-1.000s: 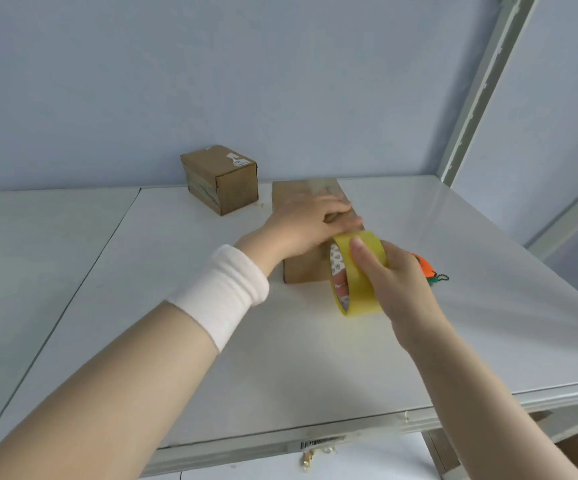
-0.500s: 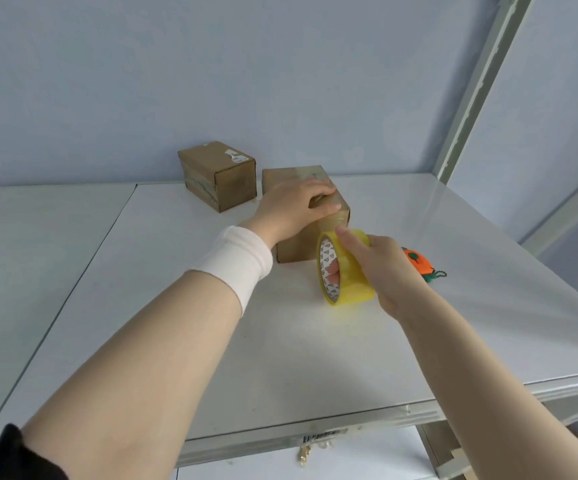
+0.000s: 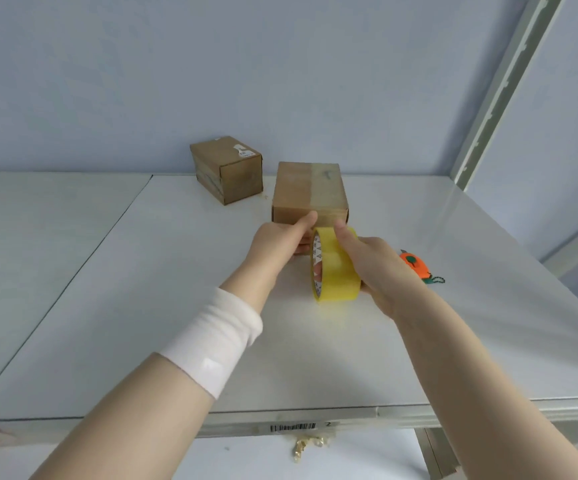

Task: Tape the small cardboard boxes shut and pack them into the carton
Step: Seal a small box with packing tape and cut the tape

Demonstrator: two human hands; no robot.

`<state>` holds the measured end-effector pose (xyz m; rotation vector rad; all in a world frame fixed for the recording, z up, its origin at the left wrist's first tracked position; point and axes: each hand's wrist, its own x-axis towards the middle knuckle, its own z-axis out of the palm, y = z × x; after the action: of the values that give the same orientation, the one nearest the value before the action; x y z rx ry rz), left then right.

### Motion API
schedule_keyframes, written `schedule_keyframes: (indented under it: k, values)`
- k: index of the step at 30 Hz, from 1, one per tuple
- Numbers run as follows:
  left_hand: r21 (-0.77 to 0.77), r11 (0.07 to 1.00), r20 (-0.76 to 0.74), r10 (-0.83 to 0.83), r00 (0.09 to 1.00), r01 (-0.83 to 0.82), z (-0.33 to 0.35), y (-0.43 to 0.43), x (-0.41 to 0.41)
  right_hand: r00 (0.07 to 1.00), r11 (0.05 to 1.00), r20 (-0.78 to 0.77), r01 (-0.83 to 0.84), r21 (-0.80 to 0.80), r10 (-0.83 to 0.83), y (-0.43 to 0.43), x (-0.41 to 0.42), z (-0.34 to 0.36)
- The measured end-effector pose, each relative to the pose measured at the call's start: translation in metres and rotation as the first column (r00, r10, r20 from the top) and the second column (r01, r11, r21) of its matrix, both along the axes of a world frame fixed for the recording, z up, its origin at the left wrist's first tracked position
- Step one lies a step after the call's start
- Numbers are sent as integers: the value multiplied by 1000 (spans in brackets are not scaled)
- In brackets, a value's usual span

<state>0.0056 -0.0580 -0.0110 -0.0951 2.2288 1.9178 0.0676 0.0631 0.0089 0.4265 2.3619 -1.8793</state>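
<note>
Taped box (image 3: 310, 194) behind yellow tape roll (image 3: 337, 271)

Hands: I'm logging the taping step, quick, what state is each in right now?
Left hand: thumb against the near box; grip cannot be told.
Right hand: grips the tape roll.

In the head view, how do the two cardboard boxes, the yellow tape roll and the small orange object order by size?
Largest, unranked since alike: nearer box, farther box.
Then tape roll.
Smallest: orange object.

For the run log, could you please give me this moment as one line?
near box: tape strip on top | left hand: thumb at its front edge | right hand: grips roll | far box: apart, behind-left
</note>
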Motion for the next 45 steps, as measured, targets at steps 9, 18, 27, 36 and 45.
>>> schedule_keyframes:
  k: [9,18,27,36,45]
  values:
    - [92,995,103,22,994,-31,3,12,-3,970,506,-18,143,851,-244,96,-13,-41]
    - [163,986,112,4,994,-22,0,12,-13,935,968,-345,153,197,-78,80,-22,-17]
    - [213,976,90,12,996,-31,2,15,-8,738,703,-512,72,708,440,39,-52,12]
    - [216,975,80,32,996,-49,-2,16,-9,731,580,-436,68,812,525,34,-60,14]
    - [200,979,74,13,997,-28,1,13,-7,777,514,-377,80,854,504,61,-49,23]
